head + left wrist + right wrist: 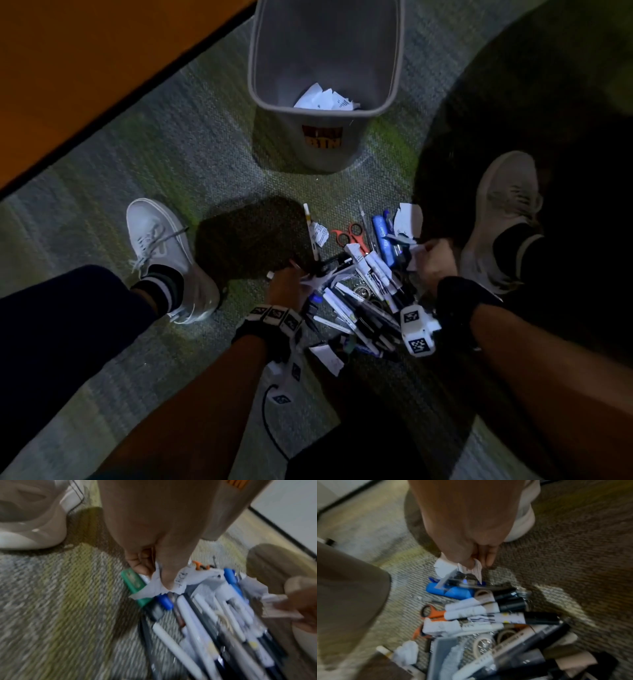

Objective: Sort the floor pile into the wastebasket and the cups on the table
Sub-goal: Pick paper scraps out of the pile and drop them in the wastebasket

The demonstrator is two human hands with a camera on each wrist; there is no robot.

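Note:
A pile of markers and pens (363, 301) mixed with torn paper lies on the carpet between my feet. My left hand (286, 286) pinches a crumpled paper scrap (159, 588) at the pile's left edge, beside a green marker (135, 586). My right hand (433, 260) pinches another paper scrap (471, 568) at the pile's far right, above a blue marker (450, 592). The grey wastebasket (325, 144) stands just beyond the pile, with torn paper (325, 99) in its bottom. Orange-handled scissors (349, 233) lie at the pile's far side.
My left shoe (164, 253) and right shoe (496, 219) flank the pile. An orange wall (85, 68) with a dark baseboard runs along the upper left. Loose paper scraps (322, 233) and a roll of tape (482, 643) lie around the pile. Dark shadow covers the carpet at right.

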